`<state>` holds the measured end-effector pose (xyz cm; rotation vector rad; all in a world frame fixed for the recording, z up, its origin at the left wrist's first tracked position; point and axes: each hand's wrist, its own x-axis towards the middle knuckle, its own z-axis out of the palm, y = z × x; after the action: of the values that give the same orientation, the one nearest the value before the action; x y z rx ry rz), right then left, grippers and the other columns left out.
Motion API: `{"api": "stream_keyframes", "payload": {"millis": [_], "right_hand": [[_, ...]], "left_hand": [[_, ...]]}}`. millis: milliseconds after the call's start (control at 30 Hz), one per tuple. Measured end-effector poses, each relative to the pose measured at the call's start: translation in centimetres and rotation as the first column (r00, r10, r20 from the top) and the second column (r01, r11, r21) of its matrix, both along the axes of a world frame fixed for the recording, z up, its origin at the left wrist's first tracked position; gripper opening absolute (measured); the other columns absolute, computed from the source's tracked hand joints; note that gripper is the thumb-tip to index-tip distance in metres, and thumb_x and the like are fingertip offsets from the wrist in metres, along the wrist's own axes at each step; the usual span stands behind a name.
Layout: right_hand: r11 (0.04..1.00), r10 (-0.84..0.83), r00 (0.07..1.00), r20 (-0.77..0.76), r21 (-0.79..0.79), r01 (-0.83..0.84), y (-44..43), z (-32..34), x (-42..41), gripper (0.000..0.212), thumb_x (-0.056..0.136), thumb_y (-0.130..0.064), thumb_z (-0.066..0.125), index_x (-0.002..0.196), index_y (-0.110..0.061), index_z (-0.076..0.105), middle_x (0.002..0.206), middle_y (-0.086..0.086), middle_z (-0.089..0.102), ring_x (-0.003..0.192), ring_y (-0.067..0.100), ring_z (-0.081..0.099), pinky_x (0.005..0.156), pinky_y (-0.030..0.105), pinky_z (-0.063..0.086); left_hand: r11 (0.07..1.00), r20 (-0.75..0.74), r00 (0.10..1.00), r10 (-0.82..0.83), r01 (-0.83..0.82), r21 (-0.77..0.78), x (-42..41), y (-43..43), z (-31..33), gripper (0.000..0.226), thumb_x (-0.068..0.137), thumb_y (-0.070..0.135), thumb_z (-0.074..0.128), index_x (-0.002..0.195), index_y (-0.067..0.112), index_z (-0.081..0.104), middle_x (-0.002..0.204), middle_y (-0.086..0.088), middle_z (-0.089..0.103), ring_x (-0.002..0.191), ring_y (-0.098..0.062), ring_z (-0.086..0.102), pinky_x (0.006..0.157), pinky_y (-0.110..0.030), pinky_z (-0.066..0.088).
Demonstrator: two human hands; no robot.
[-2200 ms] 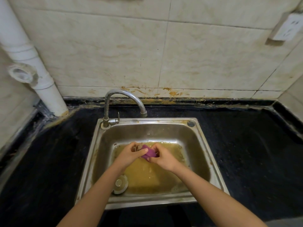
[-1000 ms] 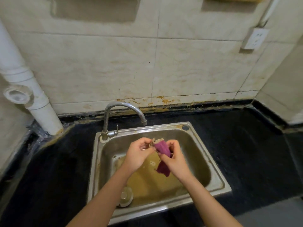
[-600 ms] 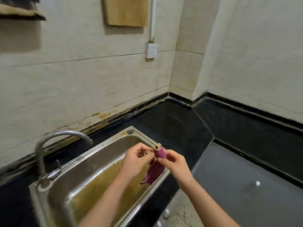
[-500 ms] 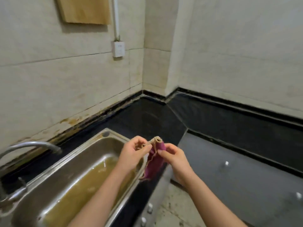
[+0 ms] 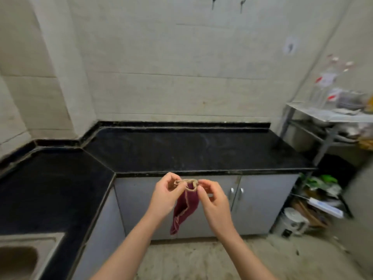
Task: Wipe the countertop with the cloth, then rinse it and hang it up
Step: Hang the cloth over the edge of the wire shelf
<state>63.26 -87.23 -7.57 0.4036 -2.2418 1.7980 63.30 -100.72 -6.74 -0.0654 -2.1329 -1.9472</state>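
Left hand (image 5: 163, 196), right hand (image 5: 214, 201) raised close together, fingers (image 5: 180, 188) pinching cloth (image 5: 186, 205).

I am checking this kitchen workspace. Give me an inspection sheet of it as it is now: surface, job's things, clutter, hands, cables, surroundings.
Surface: black countertop running round a corner; steel sink set in it at lower left.
Job's things: maroon cloth hanging in the air before grey cabinet doors.
Clutter: metal rack at right, loaded with bags; white appliance on the floor beside it.
Hands: left hand and right hand each pinch the cloth's beige top edge.
Cables: nothing seen.
Surroundings: tiled wall with hooks high up.
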Motion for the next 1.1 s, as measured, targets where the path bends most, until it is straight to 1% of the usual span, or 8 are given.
{"api": "stream_keyframes", "payload": {"millis": [133,267,400,467,567,700,933,1100], "right_hand": [[0.980,-0.198,0.979,-0.044,0.013,0.199,6.2,-1.4,0.7,0.025,0.079,-0.040,0.062,0.095,-0.042,0.043,0.096,-0.015,0.052,0.091,0.000,0.052,0.074,0.009,0.040],[0.940,-0.333,0.939,-0.089,0.042,0.338,10.9,-3.2,1.3,0.036,0.064,-0.054,0.059,0.091,-0.038,0.043,0.093,-0.014,0.053,0.092,-0.007,0.049,0.075,0.002,0.035],[0.889,-0.457,0.889,0.031,0.016,0.457,15.0,-4.7,0.9,0.039,0.073,-0.022,0.074,0.092,-0.039,0.045,0.094,-0.016,0.056,0.089,0.001,0.056,0.075,0.008,0.041],[0.856,-0.490,0.854,0.177,-0.088,0.509,17.4,-5.1,0.2,0.040,0.078,-0.003,0.067,0.091,-0.035,0.047,0.094,-0.006,0.061,0.087,0.010,0.060,0.077,0.017,0.046],[0.806,-0.399,0.840,0.367,-0.296,0.512,20.6,-5.2,-0.5,0.035,0.080,0.010,0.060,0.088,-0.024,0.056,0.079,-0.004,0.066,0.068,0.000,0.062,0.063,0.014,0.048],[0.811,-0.384,0.821,0.423,-0.270,0.519,23.8,-5.3,-1.7,0.027,0.081,0.011,0.058,0.066,-0.011,0.061,0.043,-0.010,0.055,0.043,-0.004,0.047,0.047,0.010,0.039],[0.750,-0.505,0.726,0.467,-0.178,0.637,28.6,-5.2,-7.9,0.024,0.081,0.008,0.060,0.065,-0.011,0.061,0.045,-0.010,0.055,0.041,-0.004,0.046,0.044,0.010,0.037],[0.730,-0.606,0.672,0.427,-0.040,0.683,32.7,-4.2,-12.3,0.023,0.081,0.005,0.062,0.066,-0.013,0.062,0.053,-0.008,0.057,0.045,-0.007,0.050,0.047,0.008,0.038]], "left_hand": [[0.999,-0.010,0.999,-0.044,0.044,-0.024,-1.7,7.3,-0.9,0.023,0.083,-0.005,0.059,0.069,0.011,0.050,0.065,-0.001,0.054,0.057,0.002,0.049,0.058,-0.013,0.039],[0.990,0.010,0.990,-0.141,0.141,-0.023,-2.8,13.0,-1.5,0.024,0.082,-0.005,0.061,0.067,0.010,0.050,0.064,-0.001,0.052,0.057,0.002,0.048,0.058,-0.013,0.040],[0.960,0.035,0.960,-0.278,0.279,-0.027,-3.7,17.3,-2.1,0.023,0.081,-0.004,0.063,0.067,0.010,0.052,0.061,0.001,0.052,0.055,0.002,0.047,0.055,-0.012,0.038],[0.934,0.074,0.932,-0.356,0.357,0.001,-4.2,19.0,-2.6,0.023,0.081,-0.007,0.061,0.068,0.010,0.052,0.056,0.006,0.053,0.051,0.004,0.046,0.052,-0.010,0.036],[0.904,0.132,0.895,-0.426,0.421,0.071,-5.7,20.9,-3.5,0.023,0.083,-0.009,0.058,0.069,0.008,0.052,0.045,0.010,0.054,0.044,0.005,0.046,0.047,-0.007,0.035],[0.903,0.166,0.887,-0.430,0.425,0.069,-8.9,23.6,-5.0,0.022,0.084,-0.005,0.059,0.069,0.010,0.053,0.053,0.009,0.055,0.047,0.005,0.047,0.049,-0.009,0.036],[0.941,0.068,0.956,-0.286,0.293,-0.168,-16.2,29.9,-7.1,0.019,0.080,0.010,0.068,0.079,0.023,0.053,0.080,0.003,0.056,0.068,-0.007,0.050,0.061,-0.014,0.039],[0.788,0.133,0.783,-0.607,0.615,-0.028,-20.9,35.7,-6.5,0.019,0.081,0.005,0.066,0.071,0.020,0.059,0.072,0.003,0.062,0.063,0.000,0.056,0.060,-0.010,0.043]]}}
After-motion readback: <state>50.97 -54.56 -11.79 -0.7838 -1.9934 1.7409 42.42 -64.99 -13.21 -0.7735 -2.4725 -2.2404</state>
